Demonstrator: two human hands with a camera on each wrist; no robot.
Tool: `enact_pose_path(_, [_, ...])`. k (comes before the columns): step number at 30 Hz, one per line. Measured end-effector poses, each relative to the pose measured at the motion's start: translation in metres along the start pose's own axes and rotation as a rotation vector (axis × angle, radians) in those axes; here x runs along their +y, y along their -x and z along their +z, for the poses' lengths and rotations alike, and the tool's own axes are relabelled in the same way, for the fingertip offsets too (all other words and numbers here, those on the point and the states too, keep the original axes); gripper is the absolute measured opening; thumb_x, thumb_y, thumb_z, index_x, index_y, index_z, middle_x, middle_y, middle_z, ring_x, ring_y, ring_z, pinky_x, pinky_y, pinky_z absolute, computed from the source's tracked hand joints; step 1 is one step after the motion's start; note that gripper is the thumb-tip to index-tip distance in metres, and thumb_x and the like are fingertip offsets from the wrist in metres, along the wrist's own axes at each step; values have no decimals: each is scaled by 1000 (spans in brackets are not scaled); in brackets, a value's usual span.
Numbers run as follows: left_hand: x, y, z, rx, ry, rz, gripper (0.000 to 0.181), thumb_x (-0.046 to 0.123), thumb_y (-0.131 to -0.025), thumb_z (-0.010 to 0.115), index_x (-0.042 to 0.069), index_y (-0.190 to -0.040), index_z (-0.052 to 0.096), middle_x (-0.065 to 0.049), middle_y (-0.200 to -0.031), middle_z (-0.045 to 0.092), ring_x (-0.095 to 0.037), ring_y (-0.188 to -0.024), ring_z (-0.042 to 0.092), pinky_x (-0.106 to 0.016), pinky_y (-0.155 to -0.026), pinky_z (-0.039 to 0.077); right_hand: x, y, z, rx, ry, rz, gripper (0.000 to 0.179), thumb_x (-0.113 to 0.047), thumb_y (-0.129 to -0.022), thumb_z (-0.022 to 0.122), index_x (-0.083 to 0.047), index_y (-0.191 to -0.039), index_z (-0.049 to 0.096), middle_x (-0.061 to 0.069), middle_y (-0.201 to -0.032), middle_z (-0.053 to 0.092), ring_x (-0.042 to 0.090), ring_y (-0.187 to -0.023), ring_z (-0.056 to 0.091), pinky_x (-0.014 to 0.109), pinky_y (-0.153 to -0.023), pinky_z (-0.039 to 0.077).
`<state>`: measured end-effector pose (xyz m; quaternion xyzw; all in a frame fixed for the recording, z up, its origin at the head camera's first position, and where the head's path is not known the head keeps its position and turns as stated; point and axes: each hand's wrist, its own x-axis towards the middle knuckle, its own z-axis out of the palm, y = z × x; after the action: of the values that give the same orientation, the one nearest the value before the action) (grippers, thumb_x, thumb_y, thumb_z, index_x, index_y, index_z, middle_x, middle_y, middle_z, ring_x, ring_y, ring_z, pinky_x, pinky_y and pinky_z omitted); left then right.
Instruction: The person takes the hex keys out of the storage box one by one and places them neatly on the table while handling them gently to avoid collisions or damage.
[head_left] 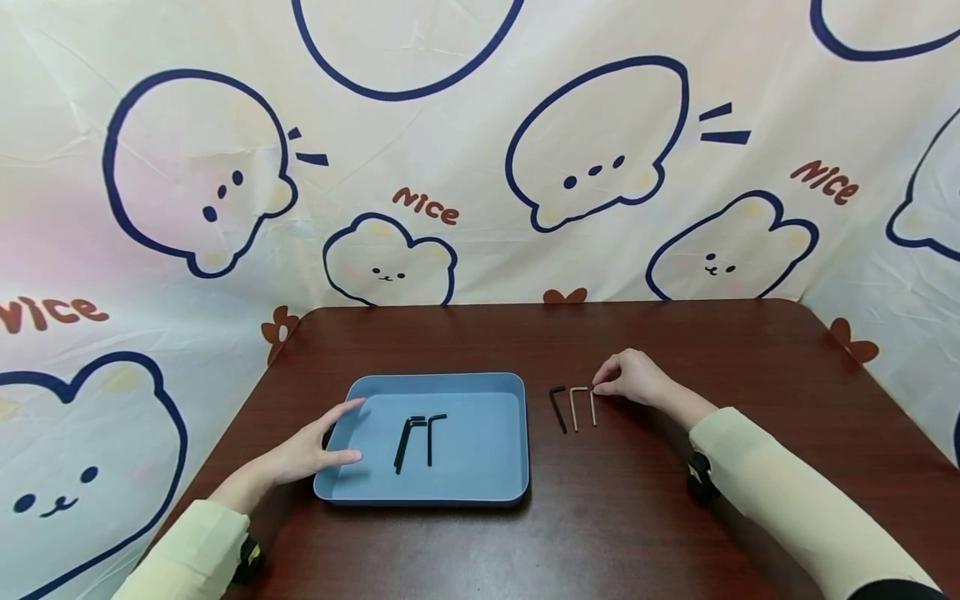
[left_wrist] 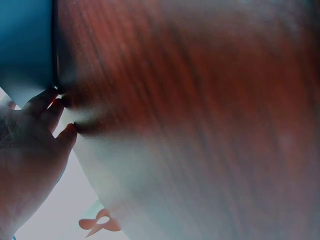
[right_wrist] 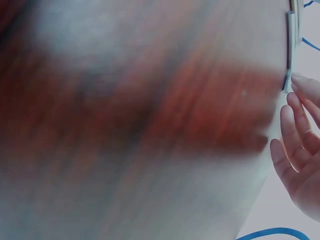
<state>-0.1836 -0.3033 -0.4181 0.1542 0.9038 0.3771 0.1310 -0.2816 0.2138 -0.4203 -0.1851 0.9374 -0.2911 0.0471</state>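
Observation:
The blue tray (head_left: 480, 475) holds black hex keys (head_left: 430, 442) lying inside it, some close together. My left hand (head_left: 300, 450) rests at the tray's left side, its thumb and index finger extended over the rim. In the left wrist view, other fingers (left_wrist: 66, 136) reach down by the tabletop beside the tray. To the tray's right, a black hex key (head_left: 557, 408), a brass-toned hex key (head_left: 573, 408) and a silver hex key (head_left: 593, 408) lie in a row. My right hand (head_left: 633, 379) pinches the silver one near its upper end with thumb and fingertips.
A dark reddish-brown wooden table (head_left: 600, 517) carries everything. Behind and beside it hangs a pale cloth (head_left: 480, 150) printed with cartoon bears and lettering. Dark bands with small devices (head_left: 701, 479) sit on both wrists, over pale sleeves.

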Motion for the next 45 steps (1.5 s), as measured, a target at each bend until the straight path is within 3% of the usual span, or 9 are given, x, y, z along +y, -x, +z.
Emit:
enact_pose_path(9, [-2, -1, -1, 2, -9, 2, 83, 28, -86, 75, 8, -150, 27, -30, -152, 22, -51, -135, 22, -72, -101, 21, -22, -7, -13, 19, -44, -61, 6, -16, -85, 77, -10, -86, 77, -1, -88, 68, 20, -83, 56, 35, -74, 46])
enact_pose_path(21, [0, -1, -1, 2, -11, 3, 83, 28, -86, 75, 8, -151, 27, -29, -152, 22, -51, -135, 23, -72, -101, 22, -69, -19, -26, -39, -72, -137, 13, -17, -88, 73, -8, -98, 76, 0, -97, 67, 20, -87, 58, 34, -73, 50])
enact_pose_path(28, [-1, 0, -1, 3, -20, 3, 83, 29, -87, 75, 8, -151, 27, -30, -152, 22, -51, -135, 23, -72, -101, 22, -98, -26, -16, -67, -99, -211, 14, -19, -88, 73, -12, -101, 75, -1, -99, 66, 18, -89, 59, 34, -75, 51])
enact_pose_path(35, [0, 1, 0, 3, -17, -8, 83, 30, -86, 75, 7, -151, 27, -30, -152, 22, -51, -135, 23, -72, -101, 22, -120, -34, 0, -111, -143, -232, 16, -20, -87, 74, -14, -103, 74, -4, -102, 66, 16, -90, 58, 32, -75, 51])
enact_pose_path(45, [1, 0, -1, -2, -5, -2, 83, 29, -87, 75, 8, -151, 26, -30, -152, 21, -51, -135, 23, -72, -101, 22, -153, -44, 25, -185, -77, -329, 26, -20, -86, 77, -8, -108, 73, 0, -102, 66, 14, -90, 61, 25, -76, 51])
